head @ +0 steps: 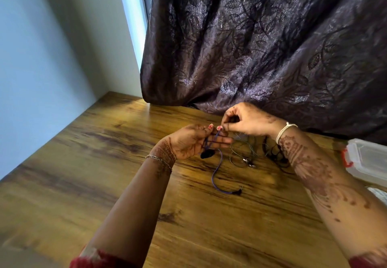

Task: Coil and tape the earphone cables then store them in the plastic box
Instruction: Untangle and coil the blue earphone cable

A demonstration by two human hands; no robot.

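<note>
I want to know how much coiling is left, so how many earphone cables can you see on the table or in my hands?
3: the blue cable wound around the left hand, a grey one on the table beside it, and a black one partly hidden behind the right forearm. More may be hidden.

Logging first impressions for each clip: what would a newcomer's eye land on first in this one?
First, the two henna-patterned hands meeting mid-frame over the wooden table: the left hand has a thin blue earphone cable looped over its fingers, and the right hand pinches it. Behind them hangs a dark purple leaf-patterned curtain. At the right edge sits a clear plastic box with a red clip.
</note>
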